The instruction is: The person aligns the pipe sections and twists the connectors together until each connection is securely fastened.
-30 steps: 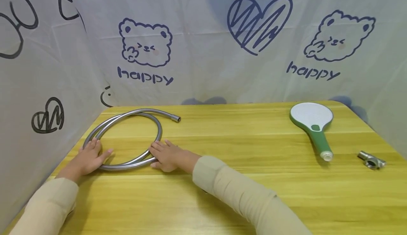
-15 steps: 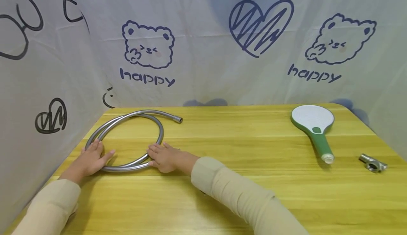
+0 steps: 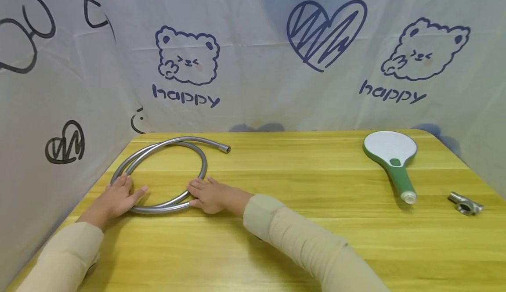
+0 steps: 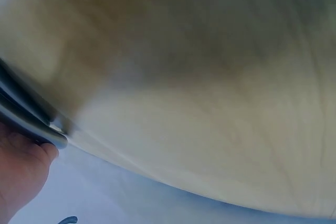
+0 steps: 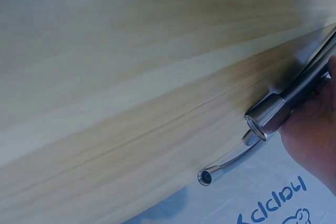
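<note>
A silver-grey shower hose (image 3: 174, 140) lies coiled in a loop on the left part of the table. My left hand (image 3: 116, 197) rests on the coil's left side, thumb spread away from straight fingers. On the coil's lower right my right hand (image 3: 209, 195) lies with its fingers stretched over the tubing. One metal end fitting (image 3: 225, 148) points right at the back; the other fitting (image 5: 265, 116) shows beside my right hand in the right wrist view, hidden under it from the head. In the left wrist view two strands of hose (image 4: 31, 119) run against my left hand.
A green shower head (image 3: 399, 178) with a white face lies at the table's right. Beyond it, near the right edge, sits a small chrome bracket-like fitting (image 3: 465, 203). White cloth with drawings (image 3: 261, 85) hangs behind and at both sides of the wooden table (image 3: 292, 173).
The head view has shifted slightly, so everything appears a little farther right and lower. Both hands keep their places on the hose.
</note>
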`<state>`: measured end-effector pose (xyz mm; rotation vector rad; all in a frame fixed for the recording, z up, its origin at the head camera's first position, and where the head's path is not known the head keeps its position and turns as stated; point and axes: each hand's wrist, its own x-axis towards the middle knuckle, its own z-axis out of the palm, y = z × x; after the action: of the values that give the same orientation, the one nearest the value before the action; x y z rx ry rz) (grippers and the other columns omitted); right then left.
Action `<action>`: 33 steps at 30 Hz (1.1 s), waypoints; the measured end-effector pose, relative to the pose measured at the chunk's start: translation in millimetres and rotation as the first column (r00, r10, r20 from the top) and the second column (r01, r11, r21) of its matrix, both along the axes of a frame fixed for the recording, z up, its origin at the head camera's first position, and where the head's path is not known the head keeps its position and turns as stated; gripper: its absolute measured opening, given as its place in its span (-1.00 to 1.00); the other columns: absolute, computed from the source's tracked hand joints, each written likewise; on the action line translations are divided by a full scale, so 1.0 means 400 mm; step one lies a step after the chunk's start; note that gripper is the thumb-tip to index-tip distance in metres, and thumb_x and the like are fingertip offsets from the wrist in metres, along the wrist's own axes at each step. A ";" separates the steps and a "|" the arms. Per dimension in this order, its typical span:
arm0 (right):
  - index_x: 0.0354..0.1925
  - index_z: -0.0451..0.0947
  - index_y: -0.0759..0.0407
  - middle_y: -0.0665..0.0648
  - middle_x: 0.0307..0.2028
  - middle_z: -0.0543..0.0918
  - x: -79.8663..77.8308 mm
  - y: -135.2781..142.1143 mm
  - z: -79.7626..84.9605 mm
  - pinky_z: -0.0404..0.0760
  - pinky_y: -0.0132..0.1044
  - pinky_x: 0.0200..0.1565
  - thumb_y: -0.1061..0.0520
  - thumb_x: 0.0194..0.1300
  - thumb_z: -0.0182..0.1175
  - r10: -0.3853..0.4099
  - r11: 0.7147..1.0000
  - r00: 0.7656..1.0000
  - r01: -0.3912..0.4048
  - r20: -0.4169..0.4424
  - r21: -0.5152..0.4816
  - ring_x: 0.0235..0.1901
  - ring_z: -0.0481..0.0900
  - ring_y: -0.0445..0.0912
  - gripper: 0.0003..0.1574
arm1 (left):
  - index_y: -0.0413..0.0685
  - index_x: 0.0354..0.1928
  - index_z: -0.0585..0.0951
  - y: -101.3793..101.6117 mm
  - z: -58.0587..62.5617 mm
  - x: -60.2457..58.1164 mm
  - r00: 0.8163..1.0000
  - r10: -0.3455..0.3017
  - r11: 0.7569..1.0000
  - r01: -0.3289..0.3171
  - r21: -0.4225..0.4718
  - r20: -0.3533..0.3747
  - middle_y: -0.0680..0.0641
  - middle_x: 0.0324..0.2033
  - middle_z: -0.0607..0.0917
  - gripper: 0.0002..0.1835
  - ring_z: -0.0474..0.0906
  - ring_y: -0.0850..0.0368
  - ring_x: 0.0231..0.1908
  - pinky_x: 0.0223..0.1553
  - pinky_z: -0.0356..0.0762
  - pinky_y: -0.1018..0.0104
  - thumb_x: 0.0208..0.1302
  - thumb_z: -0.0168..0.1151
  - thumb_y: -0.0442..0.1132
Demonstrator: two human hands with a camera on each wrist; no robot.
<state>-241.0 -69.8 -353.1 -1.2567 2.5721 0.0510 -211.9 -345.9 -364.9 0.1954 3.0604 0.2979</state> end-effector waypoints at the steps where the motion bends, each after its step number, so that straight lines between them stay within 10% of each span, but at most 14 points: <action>1: 0.46 -0.17 0.03 -0.01 0.47 -0.10 0.000 0.002 -0.002 -0.24 -0.22 0.43 -0.15 0.48 -0.39 0.003 1.000 1.000 -0.003 0.000 -0.004 0.46 -0.22 -0.18 -0.31 | -0.78 0.19 0.05 0.003 0.000 0.001 1.000 0.000 1.000 0.000 0.000 0.001 -0.69 0.23 -0.05 -0.07 -0.12 -0.55 0.27 0.20 -0.15 -0.42 0.41 -0.35 0.20; 33: 0.45 -0.15 0.07 0.03 0.47 -0.10 0.006 0.047 -0.005 -0.21 -0.20 0.43 -0.14 0.49 -0.40 0.041 0.998 0.999 -0.041 0.000 -0.055 0.46 -0.21 -0.15 -0.31 | -0.73 0.20 0.11 0.018 -0.003 0.019 0.999 -0.042 0.999 0.042 -0.022 -0.030 -0.67 0.24 0.01 -0.11 -0.06 -0.53 0.27 0.24 -0.14 -0.35 0.40 -0.27 0.18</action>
<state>-238.7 -51.1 -355.1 -1.3291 2.5631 -0.0118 -204.2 -338.7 -366.0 0.2649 3.0830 0.2625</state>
